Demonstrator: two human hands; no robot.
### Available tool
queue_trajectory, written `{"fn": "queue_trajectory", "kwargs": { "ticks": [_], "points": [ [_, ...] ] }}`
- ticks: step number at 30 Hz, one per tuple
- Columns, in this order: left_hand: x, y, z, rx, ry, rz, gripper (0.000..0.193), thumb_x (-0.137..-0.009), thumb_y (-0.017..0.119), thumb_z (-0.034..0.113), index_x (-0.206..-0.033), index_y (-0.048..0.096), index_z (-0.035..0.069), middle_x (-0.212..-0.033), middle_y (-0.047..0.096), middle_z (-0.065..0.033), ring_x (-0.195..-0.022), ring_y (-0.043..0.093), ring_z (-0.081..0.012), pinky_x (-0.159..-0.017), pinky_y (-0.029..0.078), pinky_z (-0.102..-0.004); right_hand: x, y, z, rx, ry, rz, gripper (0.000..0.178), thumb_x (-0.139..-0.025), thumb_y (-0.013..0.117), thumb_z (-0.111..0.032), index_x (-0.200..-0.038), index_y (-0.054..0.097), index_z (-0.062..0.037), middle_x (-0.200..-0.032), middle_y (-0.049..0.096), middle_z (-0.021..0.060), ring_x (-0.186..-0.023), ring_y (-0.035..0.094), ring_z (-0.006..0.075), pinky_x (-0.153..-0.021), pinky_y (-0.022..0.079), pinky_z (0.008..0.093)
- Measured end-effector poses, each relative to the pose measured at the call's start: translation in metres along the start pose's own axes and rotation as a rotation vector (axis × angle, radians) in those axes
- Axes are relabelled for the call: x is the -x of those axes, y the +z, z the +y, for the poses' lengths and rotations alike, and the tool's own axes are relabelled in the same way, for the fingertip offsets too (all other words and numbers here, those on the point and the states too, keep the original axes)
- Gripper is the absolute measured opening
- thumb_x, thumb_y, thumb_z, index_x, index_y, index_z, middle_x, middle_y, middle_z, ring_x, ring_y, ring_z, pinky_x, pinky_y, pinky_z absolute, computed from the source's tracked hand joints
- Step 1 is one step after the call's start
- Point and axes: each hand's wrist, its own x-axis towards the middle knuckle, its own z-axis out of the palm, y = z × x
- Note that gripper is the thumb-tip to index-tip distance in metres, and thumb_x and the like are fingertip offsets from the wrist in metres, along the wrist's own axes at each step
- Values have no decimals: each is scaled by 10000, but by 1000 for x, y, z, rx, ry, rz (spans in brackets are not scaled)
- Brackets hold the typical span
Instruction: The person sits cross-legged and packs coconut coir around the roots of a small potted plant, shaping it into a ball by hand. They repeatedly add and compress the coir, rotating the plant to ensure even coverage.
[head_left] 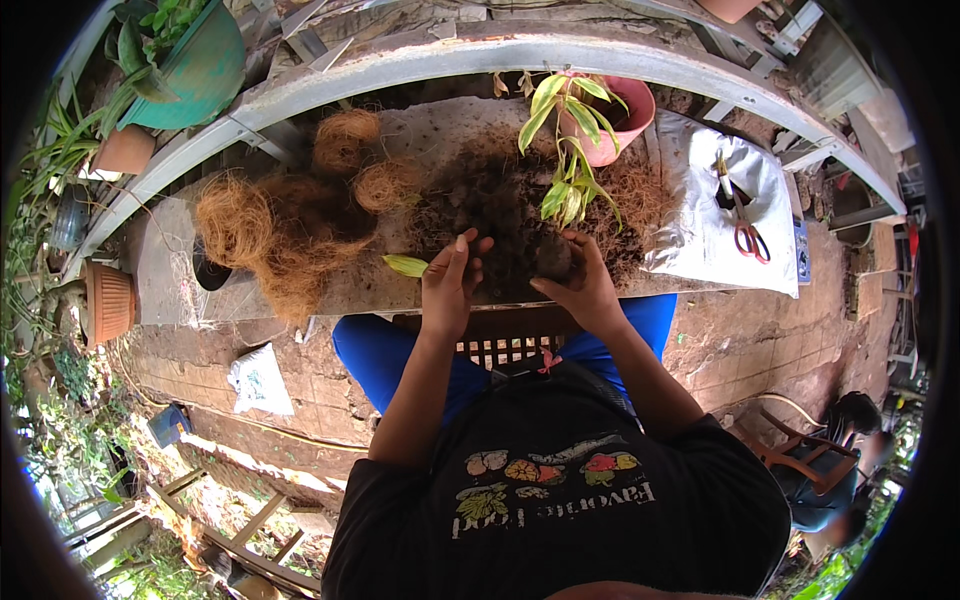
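Black shirt (565, 475) foremost, right hand (591, 287) curls round a clump (553, 258), perhaps soil.

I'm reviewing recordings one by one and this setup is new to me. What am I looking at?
There is no machine here: a person works bare-handed. The single picture comes from a head-worn fisheye camera looking down, so straight edges bend. On the table are brown fibre, dark soil, a loose leaf, a leafy plant, a pink pot, and scissors on a white sack. The right hand holds a dark clump. The left hand is beside the leaf; whether it holds anything is unclear.
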Motion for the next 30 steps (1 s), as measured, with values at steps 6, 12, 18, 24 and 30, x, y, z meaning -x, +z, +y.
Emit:
{"fn": "queue_trajectory", "kwargs": {
  "ticks": [6,12,18,24,30],
  "points": [
    [6,6,1,-162,30,-63,395,-1049,598,219,-1374,572,-4,-1185,722,-83,-887,632,-62,-816,526,-218,1,1,-5,-28,43,-2,729,-842,744,118,-1422,327,-31,-1276,564,141,-1157,601,163,-981,530,304],
    [6,2,-4,-212,4,-69,354,-1053,593,280,-1311,633,40,-1071,739,-49,-788,613,-49,-699,515,-215,1,2,-3,-3,7,-8,734,-841,748,112,-1426,327,-30,-1279,564,145,-1164,600,162,-973,531,297],
    [9,0,-3,-278,-27,-58,347,-1060,579,317,-1278,668,63,-893,697,7,-722,539,-21,-639,450,-191,0,2,-4,35,27,-18,741,-839,752,107,-1428,324,-32,-1282,564,146,-1176,595,165,-980,532,304],
    [14,14,4,-303,-1,-44,311,-1058,584,262,-1248,692,42,-1047,745,-41,-782,590,-29,-675,462,-186,-1,3,-4,15,61,-10,755,-838,764,92,-1435,321,-43,-1279,566,139,-1177,598,168,-991,532,308],
    [26,28,-2,-509,420,-114,281,-949,710,57,-1223,696,-6,-1215,722,-99,-1042,681,-107,-778,547,-260,2,6,-11,47,72,-50,764,-844,775,55,-1449,320,-49,-1307,558,147,-1193,591,173,-981,539,316]
  ]
}}
